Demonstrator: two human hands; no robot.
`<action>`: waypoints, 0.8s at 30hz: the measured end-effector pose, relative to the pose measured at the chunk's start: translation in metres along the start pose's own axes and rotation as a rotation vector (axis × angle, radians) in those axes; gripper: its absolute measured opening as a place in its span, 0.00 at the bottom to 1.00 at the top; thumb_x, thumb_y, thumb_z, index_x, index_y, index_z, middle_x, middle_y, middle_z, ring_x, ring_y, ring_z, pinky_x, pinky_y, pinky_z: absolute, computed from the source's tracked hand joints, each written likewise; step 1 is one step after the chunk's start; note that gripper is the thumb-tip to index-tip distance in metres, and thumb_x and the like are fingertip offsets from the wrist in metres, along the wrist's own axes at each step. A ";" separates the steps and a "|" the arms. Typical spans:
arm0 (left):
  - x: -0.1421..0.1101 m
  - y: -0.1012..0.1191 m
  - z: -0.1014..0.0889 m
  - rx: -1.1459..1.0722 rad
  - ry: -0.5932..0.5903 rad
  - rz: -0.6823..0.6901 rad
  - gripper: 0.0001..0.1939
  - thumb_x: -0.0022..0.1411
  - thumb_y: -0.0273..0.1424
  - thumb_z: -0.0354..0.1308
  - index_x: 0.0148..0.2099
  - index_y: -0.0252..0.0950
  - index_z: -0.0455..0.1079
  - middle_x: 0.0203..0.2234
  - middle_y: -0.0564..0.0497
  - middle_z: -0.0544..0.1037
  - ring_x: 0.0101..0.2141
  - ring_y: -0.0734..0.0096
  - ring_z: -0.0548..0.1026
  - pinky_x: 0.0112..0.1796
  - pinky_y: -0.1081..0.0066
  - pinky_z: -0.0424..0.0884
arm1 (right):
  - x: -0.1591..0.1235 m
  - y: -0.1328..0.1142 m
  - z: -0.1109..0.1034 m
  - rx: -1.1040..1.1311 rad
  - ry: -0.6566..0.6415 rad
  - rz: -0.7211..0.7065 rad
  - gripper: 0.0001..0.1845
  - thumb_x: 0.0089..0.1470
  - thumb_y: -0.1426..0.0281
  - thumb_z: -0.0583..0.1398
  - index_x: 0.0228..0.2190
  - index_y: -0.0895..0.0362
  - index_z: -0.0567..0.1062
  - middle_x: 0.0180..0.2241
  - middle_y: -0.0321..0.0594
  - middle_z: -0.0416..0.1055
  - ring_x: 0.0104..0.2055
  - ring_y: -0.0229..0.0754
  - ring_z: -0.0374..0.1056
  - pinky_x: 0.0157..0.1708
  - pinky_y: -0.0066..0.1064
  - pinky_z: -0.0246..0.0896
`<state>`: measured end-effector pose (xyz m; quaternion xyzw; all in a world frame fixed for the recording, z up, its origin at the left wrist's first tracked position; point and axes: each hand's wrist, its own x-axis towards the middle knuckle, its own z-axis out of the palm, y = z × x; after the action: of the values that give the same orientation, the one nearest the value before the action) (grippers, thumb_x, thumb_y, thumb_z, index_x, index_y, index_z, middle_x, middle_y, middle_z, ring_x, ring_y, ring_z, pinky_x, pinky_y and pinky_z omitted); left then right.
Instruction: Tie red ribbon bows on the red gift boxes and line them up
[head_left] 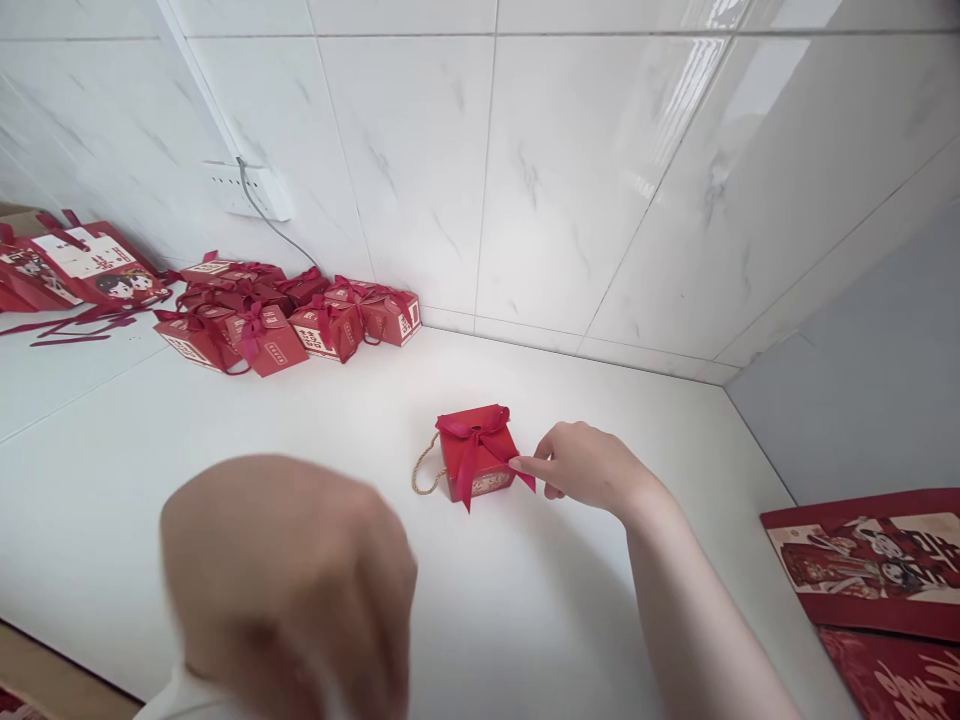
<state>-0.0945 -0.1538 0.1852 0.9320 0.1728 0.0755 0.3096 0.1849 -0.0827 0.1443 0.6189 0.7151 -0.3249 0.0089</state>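
A small red gift box [480,470] with a dark pink ribbon bow and a tan cord loop on its left side stands in the middle of the white counter [525,620]. My right hand [589,465] reaches in from the right and pinches the end of the ribbon at the box's right edge. My left hand [289,585] is raised close to the camera at lower left. It is blurred, seen from the back, and its fingers do not show.
Several finished red ribboned boxes [292,320] are grouped at the back left against the tiled wall, under a socket [251,190] with a cable. Flat red printed cartons [82,265] lie far left. More red printed sheets [870,560] lie at the right edge.
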 end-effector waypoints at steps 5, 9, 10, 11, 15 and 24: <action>0.077 -0.050 -0.060 0.101 0.074 -0.456 0.16 0.62 0.40 0.48 0.37 0.47 0.78 0.33 0.52 0.80 0.32 0.68 0.76 0.33 0.71 0.69 | 0.000 0.000 -0.002 0.085 -0.042 -0.048 0.11 0.50 0.65 0.57 0.22 0.54 0.75 0.18 0.35 0.74 0.23 0.37 0.66 0.24 0.29 0.54; 0.103 -0.085 -0.038 0.254 0.228 -0.662 0.15 0.59 0.39 0.50 0.36 0.40 0.77 0.35 0.48 0.77 0.34 0.64 0.73 0.35 0.68 0.66 | -0.003 0.000 -0.002 0.061 -0.088 -0.101 0.10 0.50 0.67 0.56 0.22 0.54 0.75 0.17 0.34 0.72 0.21 0.36 0.64 0.23 0.28 0.52; 0.107 -0.091 -0.032 0.268 0.221 -0.672 0.15 0.59 0.40 0.50 0.35 0.40 0.76 0.35 0.48 0.76 0.34 0.64 0.73 0.35 0.68 0.65 | -0.004 0.000 -0.002 0.051 -0.109 -0.114 0.09 0.50 0.68 0.56 0.22 0.54 0.74 0.17 0.33 0.72 0.21 0.36 0.64 0.23 0.28 0.52; 0.109 -0.095 -0.027 0.272 0.205 -0.671 0.15 0.59 0.40 0.50 0.34 0.40 0.76 0.35 0.48 0.75 0.34 0.64 0.73 0.35 0.68 0.65 | -0.004 0.001 -0.002 0.046 -0.121 -0.124 0.09 0.50 0.68 0.56 0.22 0.54 0.74 0.18 0.33 0.72 0.21 0.36 0.64 0.24 0.28 0.52; 0.115 -0.103 -0.020 0.210 0.137 -0.637 0.14 0.57 0.41 0.51 0.34 0.39 0.73 0.39 0.48 0.72 0.37 0.64 0.72 0.36 0.69 0.65 | 0.000 0.006 -0.001 0.069 -0.062 -0.106 0.14 0.55 0.61 0.53 0.24 0.53 0.72 0.23 0.35 0.74 0.24 0.38 0.65 0.24 0.29 0.53; 0.118 -0.112 -0.022 0.046 0.021 -0.571 0.09 0.54 0.36 0.56 0.37 0.41 0.72 0.43 0.51 0.70 0.40 0.67 0.71 0.36 0.72 0.66 | 0.041 0.020 0.007 0.632 0.124 -0.217 0.19 0.60 0.53 0.50 0.44 0.51 0.68 0.48 0.41 0.71 0.46 0.42 0.67 0.42 0.33 0.61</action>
<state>-0.0216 -0.0144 0.1393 0.8516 0.4330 -0.0091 0.2954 0.1902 -0.0493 0.1132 0.5300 0.6399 -0.4913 -0.2612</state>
